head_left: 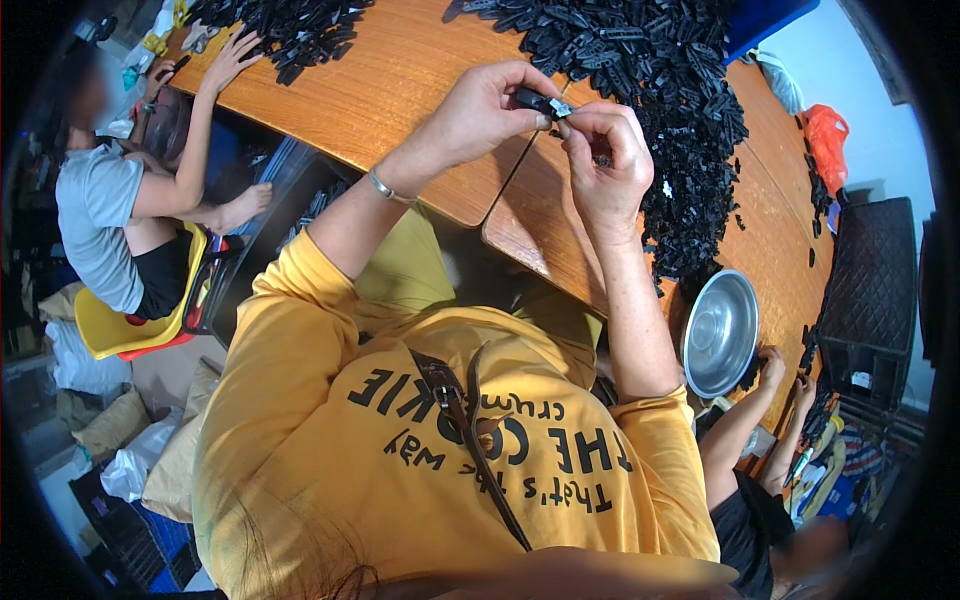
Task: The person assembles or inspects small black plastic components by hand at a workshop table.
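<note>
Over the table's near edge, my left hand (490, 112) is closed, thumb and fingers gripping a small black plastic part (535, 100). At the right end of this part shows a small silvery piece (561, 108). My right hand (615, 165) is closed too, its thumb and forefinger pinching at that silvery piece. Whether the piece is fixed to the part, I cannot tell. Just beyond my right hand spreads a large heap of similar black plastic parts (690, 140).
The wooden table (390, 90) carries another heap of black parts (300, 35) at far left. A metal bowl (722, 335) stands right of my forearm. One person (100, 220) sits at left; another person's hand (770, 368) works at right. A blue bin (765, 30) stands at the back.
</note>
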Action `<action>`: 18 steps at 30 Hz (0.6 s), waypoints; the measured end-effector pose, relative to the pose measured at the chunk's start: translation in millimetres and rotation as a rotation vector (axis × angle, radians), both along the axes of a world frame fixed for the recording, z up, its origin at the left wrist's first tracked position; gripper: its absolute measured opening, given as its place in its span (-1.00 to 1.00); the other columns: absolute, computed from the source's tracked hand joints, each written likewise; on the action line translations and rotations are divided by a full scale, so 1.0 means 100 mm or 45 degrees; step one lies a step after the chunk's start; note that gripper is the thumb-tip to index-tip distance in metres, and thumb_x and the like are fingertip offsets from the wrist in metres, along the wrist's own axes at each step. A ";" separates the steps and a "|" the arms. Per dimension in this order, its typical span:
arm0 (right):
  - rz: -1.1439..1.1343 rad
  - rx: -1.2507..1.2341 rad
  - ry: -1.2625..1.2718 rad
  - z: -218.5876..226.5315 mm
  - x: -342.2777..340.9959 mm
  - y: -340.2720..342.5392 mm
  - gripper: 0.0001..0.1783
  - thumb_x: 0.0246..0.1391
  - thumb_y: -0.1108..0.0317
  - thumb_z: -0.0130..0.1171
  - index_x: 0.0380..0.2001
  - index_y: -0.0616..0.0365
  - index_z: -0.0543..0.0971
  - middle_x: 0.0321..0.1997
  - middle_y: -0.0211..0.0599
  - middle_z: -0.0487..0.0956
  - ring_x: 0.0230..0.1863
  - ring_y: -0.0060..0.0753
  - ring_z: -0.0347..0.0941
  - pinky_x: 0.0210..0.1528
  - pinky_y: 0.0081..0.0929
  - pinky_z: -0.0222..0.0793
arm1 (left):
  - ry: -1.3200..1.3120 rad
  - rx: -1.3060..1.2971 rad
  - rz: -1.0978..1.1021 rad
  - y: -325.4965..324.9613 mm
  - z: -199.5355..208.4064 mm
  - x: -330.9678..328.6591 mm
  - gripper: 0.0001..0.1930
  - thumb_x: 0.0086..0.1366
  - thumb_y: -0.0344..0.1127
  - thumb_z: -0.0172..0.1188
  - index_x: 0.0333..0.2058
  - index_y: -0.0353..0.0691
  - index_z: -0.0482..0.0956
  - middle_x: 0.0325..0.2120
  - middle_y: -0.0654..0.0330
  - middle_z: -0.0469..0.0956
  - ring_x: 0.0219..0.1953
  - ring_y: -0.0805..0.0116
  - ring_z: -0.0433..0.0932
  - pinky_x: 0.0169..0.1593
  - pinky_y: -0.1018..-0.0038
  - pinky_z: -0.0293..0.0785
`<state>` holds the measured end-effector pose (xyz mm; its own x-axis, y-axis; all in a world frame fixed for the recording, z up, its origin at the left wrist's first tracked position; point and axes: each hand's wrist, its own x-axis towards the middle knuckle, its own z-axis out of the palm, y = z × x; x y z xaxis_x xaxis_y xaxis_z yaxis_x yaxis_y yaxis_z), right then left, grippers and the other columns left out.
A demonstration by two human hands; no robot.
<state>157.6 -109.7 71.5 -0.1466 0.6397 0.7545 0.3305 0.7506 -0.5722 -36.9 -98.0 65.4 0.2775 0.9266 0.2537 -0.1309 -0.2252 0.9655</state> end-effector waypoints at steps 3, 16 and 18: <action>-0.045 -0.057 0.066 -0.01 0.00 -0.02 -0.79 0.03 0.68 0.41 -0.33 0.20 0.61 -0.27 -0.31 0.61 -0.45 -0.61 0.46 -0.44 -0.62 0.39 | -0.207 -0.170 -0.086 -0.06 0.02 0.00 -0.74 0.39 -0.48 0.31 0.03 -0.30 0.60 -0.11 0.19 0.67 -0.08 0.46 0.67 0.04 0.57 0.63; 0.017 -0.348 0.297 -0.12 -0.01 -0.02 -0.83 0.07 0.64 0.42 -0.34 0.21 0.62 -0.25 -0.43 0.60 -0.35 -0.74 0.49 -0.38 -0.74 0.43 | -0.897 -0.605 -0.424 -0.23 -0.37 0.05 -0.63 0.49 -0.43 0.15 0.23 -0.27 0.46 0.03 0.17 0.60 0.08 0.26 0.61 0.23 0.33 0.54; 0.020 -0.374 0.278 -0.17 0.02 -0.06 -0.83 0.07 0.64 0.42 -0.34 0.21 0.62 -0.26 -0.43 0.60 -0.35 -0.73 0.50 -0.38 -0.74 0.44 | -0.903 -0.643 -0.294 -0.23 -0.36 0.05 -0.57 0.48 -0.43 0.19 0.27 -0.32 0.40 0.04 0.18 0.58 0.08 0.39 0.61 0.18 0.41 0.59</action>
<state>159.8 -115.8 54.5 -0.0141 0.8326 0.5537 0.1663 0.5480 -0.8198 -32.2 -121.4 29.6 0.4037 0.9148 0.0140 -0.7230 0.3097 0.6176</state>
